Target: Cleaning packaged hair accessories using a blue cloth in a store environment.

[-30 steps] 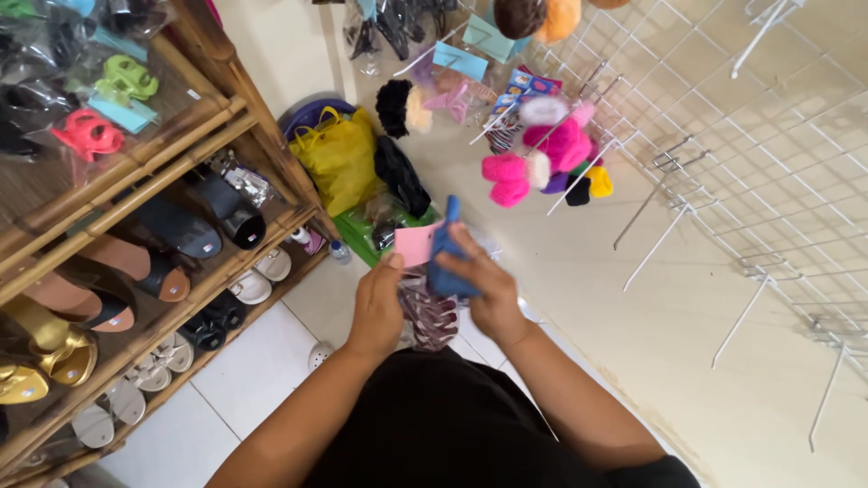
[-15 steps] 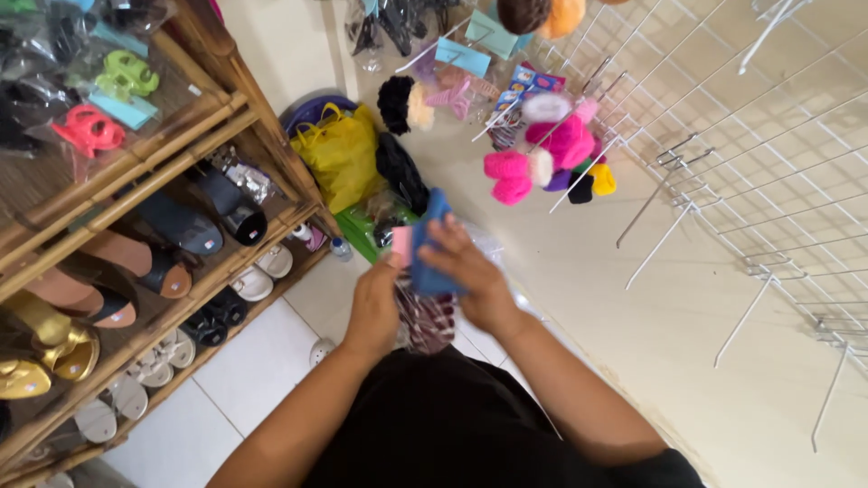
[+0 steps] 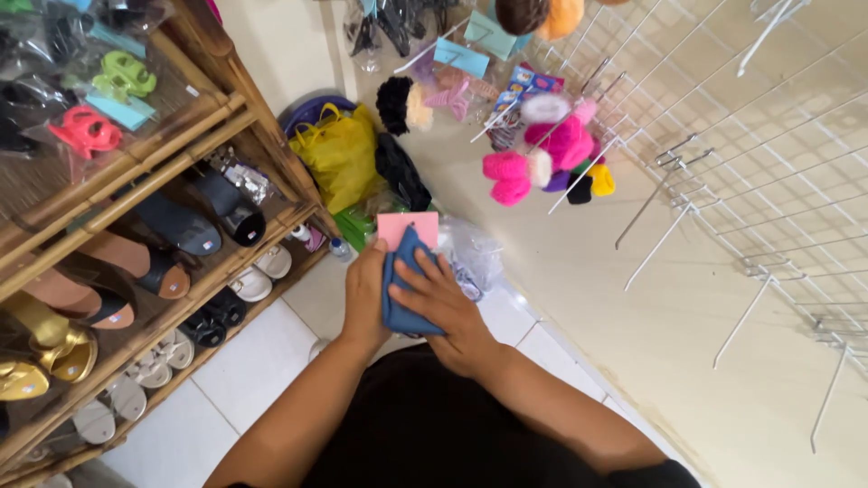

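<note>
Both hands, left hand (image 3: 364, 294) and right hand (image 3: 443, 303), clasp a soft, light folded blue cloth (image 3: 404, 289) with pink card tag (image 3: 408, 226) mid-frame, probably best gripped by its edges.

One blue cloth item (image 3: 404, 289), one pink card (image 3: 409, 226), one yellow bag (image 3: 339, 154), two hands

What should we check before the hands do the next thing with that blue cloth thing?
1. Both hands on the blue fabric item: ok; left hand grips its side, right hand lies over it.
2. Pink card joined to the item: cannot tell; it only shows above it.
3. Free hooks on the wire grid: ok, several are bare.
4. Fluffy pink items hanging nearby, apart from the hands: ok.
5. Shoe rack close on the left, not touched: ok.
</note>
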